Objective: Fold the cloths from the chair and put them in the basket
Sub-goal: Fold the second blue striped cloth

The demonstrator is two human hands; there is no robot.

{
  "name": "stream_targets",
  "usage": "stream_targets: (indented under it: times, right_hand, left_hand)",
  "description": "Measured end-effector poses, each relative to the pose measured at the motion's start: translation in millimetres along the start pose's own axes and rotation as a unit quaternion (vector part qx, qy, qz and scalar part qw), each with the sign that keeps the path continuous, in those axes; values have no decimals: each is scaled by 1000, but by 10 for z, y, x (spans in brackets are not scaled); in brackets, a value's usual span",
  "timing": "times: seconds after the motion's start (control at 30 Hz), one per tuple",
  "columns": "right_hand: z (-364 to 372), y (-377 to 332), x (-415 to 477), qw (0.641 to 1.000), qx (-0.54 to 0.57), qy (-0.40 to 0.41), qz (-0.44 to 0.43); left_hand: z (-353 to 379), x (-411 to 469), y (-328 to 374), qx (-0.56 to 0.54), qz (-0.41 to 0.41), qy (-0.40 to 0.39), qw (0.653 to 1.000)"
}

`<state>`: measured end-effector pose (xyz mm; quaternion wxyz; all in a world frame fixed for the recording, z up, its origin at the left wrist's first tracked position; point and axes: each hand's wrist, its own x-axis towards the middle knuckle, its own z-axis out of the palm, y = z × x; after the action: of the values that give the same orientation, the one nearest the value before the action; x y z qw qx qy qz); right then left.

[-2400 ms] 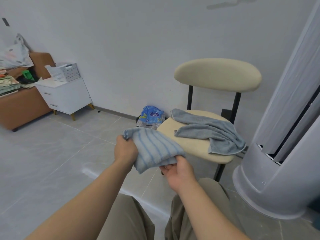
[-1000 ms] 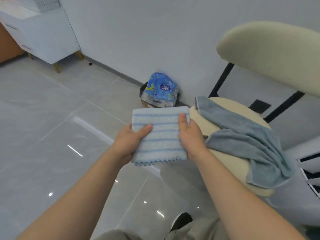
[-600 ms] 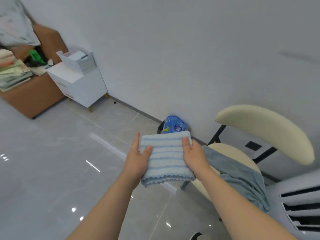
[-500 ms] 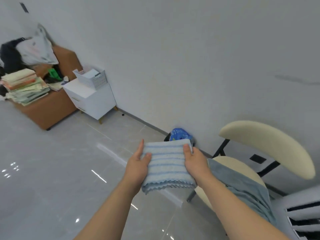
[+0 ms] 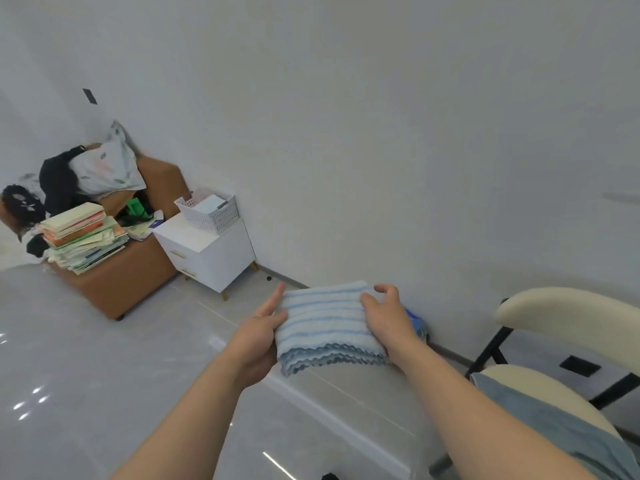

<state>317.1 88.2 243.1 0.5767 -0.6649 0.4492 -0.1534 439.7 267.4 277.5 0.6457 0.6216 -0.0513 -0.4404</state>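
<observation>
Striped cloth [image 5: 325,323]: folded, held in the air between both hands, above the floor.
Left hand [image 5: 258,336]: fingers clasp its left edge, thumb on top.
Right hand [image 5: 386,317]: fingers curled over its right edge.
Grey cloth [image 5: 540,434]: lying on the chair [image 5: 568,313] seat.
Basket [image 5: 211,211]: on the white cabinet [image 5: 214,254], well apart.

Holding the cloth [image 5: 325,323] out front, pinched between left hand [image 5: 258,336] and right hand [image 5: 388,323], well above the floor [image 5: 104,393]. Got the chair [image 5: 568,313] off to the right of the right hand and nearer, with a second cloth [image 5: 554,420] lying on its seat. Can just spot a pack [image 5: 415,322] poking out behind the right hand, down by the wall [image 5: 381,133]. Way off beyond and left of the left hand, got a cabinet [image 5: 211,254] against the wall with the basket [image 5: 207,211] sitting on top. Further left, touching the cabinet, a couch [image 5: 131,271] with a stack of books [image 5: 83,237] on it and a bag [image 5: 104,168] piled behind those.
</observation>
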Motion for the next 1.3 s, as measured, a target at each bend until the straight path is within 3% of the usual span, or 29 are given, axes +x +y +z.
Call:
stream_targets:
  times: [0.17,0.3,0.43,0.57,0.67,0.73,0.83,0.93,1.23,1.3]
  right_hand:
    - [717,-371,706,993,24,-104,-57]
    - [1440,-870,1115,976,75,-201,-31]
    - [2225,-1375,1466,949,105,-297,27]
    - [3187,-1790,1850,928,63,-366,3]
    - [4035,-2053,2090,933,57,-354,0]
    - [4577,-2263,2244,949,-5,-313,-29]
    - [5292,-2618,2424,949,-163,-262,-70]
    - [5849,-2970,2655,941,-230,-232,-85]
    - [7310,-3349,4208,952,-239,-182,-58]
    - [7636,-3382,4671,960,-205,-189,-42]
  left_hand:
    - [-692,667,631,68,-20,-35,997]
    - [-1407,1045,1234,183,-20,-43,982]
    - [-2265,1455,1742,225,-7,-23,974]
    - [-3200,1976,2188,279,14,-5,960]
    - [-3945,2418,2529,344,23,-9,939]
    - [-4406,2702,2818,394,19,-16,919]
    - [-5031,3109,3257,498,12,-8,867]
    - [-5474,3571,3663,596,34,-13,802]
    - [-6519,5522,4484,740,119,-81,657]
    - [-6718,6054,4737,752,102,-83,646]
